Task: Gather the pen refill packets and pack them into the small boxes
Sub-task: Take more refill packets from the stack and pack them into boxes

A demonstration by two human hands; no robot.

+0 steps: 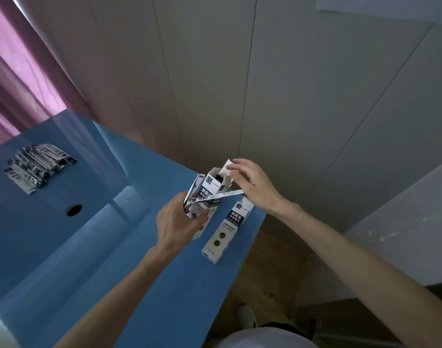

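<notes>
Box up, flap open, refill packet across it.
My L hand (179, 222) grips the box (209, 194) upright nr the table (114, 247) edge; R hand (252, 182) pinches its flap. 2nd box (227, 232) lies beside; more packets (36, 167) far left.

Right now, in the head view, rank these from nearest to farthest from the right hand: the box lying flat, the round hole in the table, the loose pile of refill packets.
From the right hand:
1. Box lying flat, just below it by the table's right edge.
2. Round hole, left, mid-table.
3. Pile of refill packets, far left corner.
</notes>
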